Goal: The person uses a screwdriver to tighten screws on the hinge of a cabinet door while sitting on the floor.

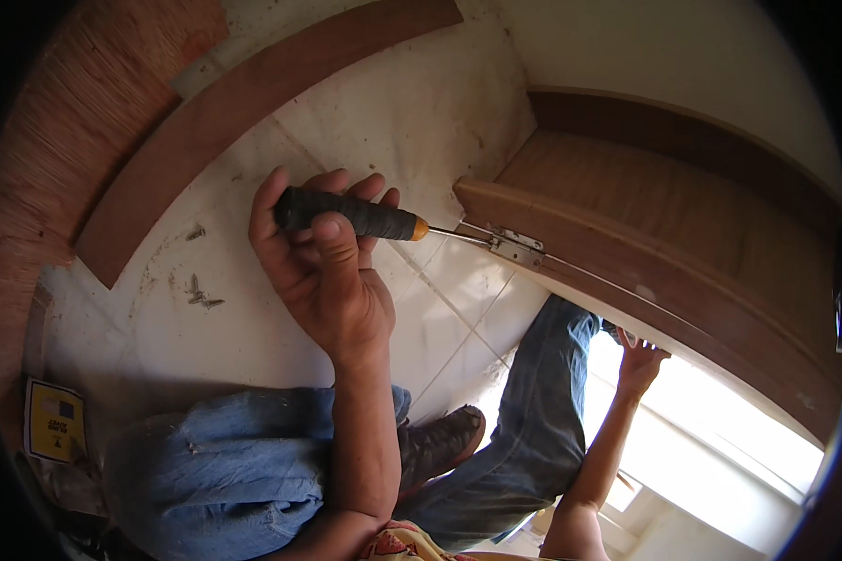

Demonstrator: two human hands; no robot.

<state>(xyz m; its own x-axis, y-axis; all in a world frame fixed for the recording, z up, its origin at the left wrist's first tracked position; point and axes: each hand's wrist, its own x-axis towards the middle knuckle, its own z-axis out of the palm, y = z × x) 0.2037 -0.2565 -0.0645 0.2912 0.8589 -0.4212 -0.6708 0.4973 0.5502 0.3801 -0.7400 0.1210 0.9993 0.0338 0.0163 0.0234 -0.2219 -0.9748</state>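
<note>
Head view, taking clock directions from the middle: the left hand [341,294] is just towards 10 o'clock, palm turned up, its fingers loosely curled around the dark grip of a screwdriver [376,219], with the thumb laid across the handle; the screwdriver lies near the centre at 11 o'clock, its orange collar and bare metal shaft pointing towards 3 o'clock, where the tip meets the near end of a metal hinge [517,246]; the hinge sits at 2 o'clock along the edge of a brown wooden cabinet [660,294], which stretches out to the rim between 2 and 4 o'clock.

At 4 o'clock the right hand [640,366] is raised to the cabinet's pale lower edge, fingers partly extended; I cannot tell whether it grips the edge or only steadies it.

Loose screws [196,297] lie at 9 o'clock on the pale tiled floor [440,313]; a flat brown wooden strip [253,82] lies at 11 o'clock, with a rough reddish plywood board [94,122] beyond it at 10; a yellow packet [54,421] is at 8 o'clock near the rim; the person's jeans [234,458] fill 7 and 5 o'clock, with a dark shoe [440,449] between them at 6.
</note>
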